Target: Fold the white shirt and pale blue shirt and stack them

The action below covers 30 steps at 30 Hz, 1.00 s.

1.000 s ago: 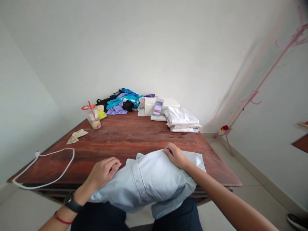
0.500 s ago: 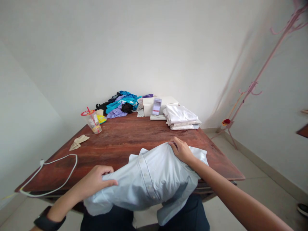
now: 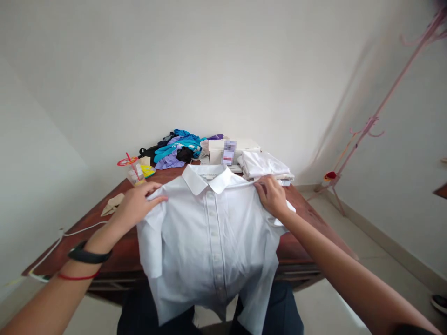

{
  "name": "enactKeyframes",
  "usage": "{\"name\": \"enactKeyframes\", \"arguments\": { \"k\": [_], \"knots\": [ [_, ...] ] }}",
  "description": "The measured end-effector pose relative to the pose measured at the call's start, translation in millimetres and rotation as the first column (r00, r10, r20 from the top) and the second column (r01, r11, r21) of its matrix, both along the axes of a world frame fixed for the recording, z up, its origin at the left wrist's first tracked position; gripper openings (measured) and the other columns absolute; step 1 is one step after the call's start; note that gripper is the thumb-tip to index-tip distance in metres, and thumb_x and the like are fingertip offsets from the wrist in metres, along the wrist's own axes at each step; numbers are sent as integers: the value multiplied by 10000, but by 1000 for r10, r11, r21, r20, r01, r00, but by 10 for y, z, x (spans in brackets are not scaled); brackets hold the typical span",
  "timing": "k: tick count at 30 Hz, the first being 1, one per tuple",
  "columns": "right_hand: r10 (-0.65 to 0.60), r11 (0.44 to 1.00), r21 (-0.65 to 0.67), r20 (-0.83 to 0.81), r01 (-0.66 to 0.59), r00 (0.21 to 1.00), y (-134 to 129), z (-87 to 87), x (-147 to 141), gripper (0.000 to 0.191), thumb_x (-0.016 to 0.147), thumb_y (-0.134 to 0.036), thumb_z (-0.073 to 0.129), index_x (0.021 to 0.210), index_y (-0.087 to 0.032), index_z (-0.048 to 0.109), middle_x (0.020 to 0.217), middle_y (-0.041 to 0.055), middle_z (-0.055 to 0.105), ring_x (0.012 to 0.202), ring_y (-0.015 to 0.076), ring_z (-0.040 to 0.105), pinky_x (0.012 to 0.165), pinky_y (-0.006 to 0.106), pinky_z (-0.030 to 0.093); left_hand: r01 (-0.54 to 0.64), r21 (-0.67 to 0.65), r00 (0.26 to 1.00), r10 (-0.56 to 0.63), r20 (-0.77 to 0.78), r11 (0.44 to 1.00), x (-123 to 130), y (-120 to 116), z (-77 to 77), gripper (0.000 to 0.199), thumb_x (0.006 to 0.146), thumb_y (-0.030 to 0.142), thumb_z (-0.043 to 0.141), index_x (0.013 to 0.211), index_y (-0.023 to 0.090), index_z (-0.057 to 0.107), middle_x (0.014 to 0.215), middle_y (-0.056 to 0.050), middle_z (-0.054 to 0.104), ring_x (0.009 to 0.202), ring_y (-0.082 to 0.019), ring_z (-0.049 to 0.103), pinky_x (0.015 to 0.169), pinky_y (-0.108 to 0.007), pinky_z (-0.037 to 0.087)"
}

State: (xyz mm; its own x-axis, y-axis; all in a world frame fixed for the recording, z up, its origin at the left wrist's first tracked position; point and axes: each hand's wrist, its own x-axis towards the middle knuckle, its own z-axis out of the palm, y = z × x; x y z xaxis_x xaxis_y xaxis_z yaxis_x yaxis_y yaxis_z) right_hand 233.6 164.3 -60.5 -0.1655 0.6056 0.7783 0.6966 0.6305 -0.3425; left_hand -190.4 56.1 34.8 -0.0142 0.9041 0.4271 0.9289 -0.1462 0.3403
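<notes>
Two legs in dark pants [image 3: 153, 309] are resting closest, and the bottom of a white button-up shirt [image 3: 188, 237] is hanging over them. The shirt is facing the person at the near edge of the wooden bench [image 3: 307, 256], with its collar [image 3: 194, 180] pointing away and its buttons running down the middle. The left hand [image 3: 141, 202] is wearing a black band [image 3: 90, 254] and a red string [image 3: 78, 277] at its wrist, and its grip is pinching the shirt by one shoulder. The right hand [image 3: 272, 195] is grasping the other shoulder, with its fingers curling over the cloth. A white cord [image 3: 52, 250] is lying on the bench to the left. Farther back, a tan scrap [image 3: 112, 204] is lying near a clear cup [image 3: 134, 174] that is holding a red straw. A folded white stack [image 3: 267, 165] is sitting behind the right hand, and a phone [image 3: 229, 153] is leaning by a white box [image 3: 215, 151]. Messy blue, purple and black clothes [image 3: 181, 146] are lying in a heap by the wall [image 3: 209, 70].
</notes>
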Motion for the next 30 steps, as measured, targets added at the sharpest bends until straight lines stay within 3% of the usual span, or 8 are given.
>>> {"name": "enactKeyframes", "arguments": {
  "k": [2, 5, 8, 12, 18, 21, 25, 30],
  "knots": [
    [69, 981, -193, 200, -29, 977, 101, -249, -42, 218, 994, -319, 483, 1119, -228, 638, 1131, 127, 622, 1066, 286, 584, 939, 405, 477, 31, -253, 987, -70, -147, 967, -78, 255, -328, 370, 824, 460, 609, 1063, 193, 703, 1046, -70, 740, 959, -278, 691, 872, -380, 527],
    [173, 912, -411, 354, -13, 919, 217, -517, -32, 343, 958, -280, 523, 1280, -206, 616, 1287, 153, 577, 1188, 318, 542, 994, 465, 461, -77, -440, 969, -36, -244, 895, -143, 518, -737, 652, 728, 421, 689, 1307, 128, 618, 1294, -195, 665, 1172, -362, 646, 973, -426, 500],
    [219, 871, -491, 335, -29, 916, 275, -619, 44, 466, 969, -337, 524, 1418, -216, 540, 1439, 157, 503, 1320, 319, 482, 1079, 496, 406, -34, -432, 974, -68, -217, 901, -84, 628, -959, 758, 828, 515, 597, 1461, 111, 491, 1520, -233, 482, 1386, -391, 482, 1103, -482, 402],
    [262, 830, -556, 307, -51, 915, 289, -662, 109, 621, 995, -527, 461, 1534, -221, 421, 1563, 162, 417, 1455, 325, 372, 1172, 521, 309, 88, -399, 981, -149, -123, 913, 118, 730, -1099, 789, 946, 600, 418, 1545, 90, 359, 1606, -211, 351, 1485, -339, 350, 1197, -468, 289],
    [251, 800, -599, 404, 46, 880, 270, -742, 71, 791, 970, -722, 302, 1613, -263, 270, 1674, 109, 242, 1559, 358, 80, 1208, 620, 189, 15, -404, 991, -66, -114, 914, 389, 798, -1458, 783, 1004, 558, 289, 1603, 65, 188, 1659, -194, 218, 1533, -340, 222, 1214, -514, 247],
    [261, 787, -614, 423, 63, 868, 262, -731, 72, 800, 971, -732, 268, 1624, -271, 230, 1684, 101, 211, 1562, 349, 51, 1211, 632, 163, -13, -293, 981, -45, -190, 956, 441, 704, -1603, 740, 1013, 536, 324, 1606, 109, 205, 1660, -168, 246, 1538, -349, 203, 1214, -555, 220],
    [266, 771, -628, 475, 111, 839, 239, -583, 66, 819, 960, -716, 343, 1622, -243, 243, 1689, 125, 169, 1557, 377, 57, 1199, 661, 148, 40, -192, 985, -70, -156, 981, 436, 621, -1642, 652, 1024, 497, 354, 1590, 184, 272, 1633, -134, 340, 1522, -333, 266, 1201, -562, 257],
    [288, 804, -592, 458, 47, 841, 248, -225, -207, 708, 985, -611, 405, 1568, -211, 386, 1596, 147, 402, 1484, 371, 331, 1182, 586, 264, 141, -37, 987, -137, 82, 989, 356, 727, -1638, 500, 1037, 440, 362, 1465, 201, 461, 1462, -126, 572, 1363, -275, 523, 1141, -478, 394]
  ]
}}
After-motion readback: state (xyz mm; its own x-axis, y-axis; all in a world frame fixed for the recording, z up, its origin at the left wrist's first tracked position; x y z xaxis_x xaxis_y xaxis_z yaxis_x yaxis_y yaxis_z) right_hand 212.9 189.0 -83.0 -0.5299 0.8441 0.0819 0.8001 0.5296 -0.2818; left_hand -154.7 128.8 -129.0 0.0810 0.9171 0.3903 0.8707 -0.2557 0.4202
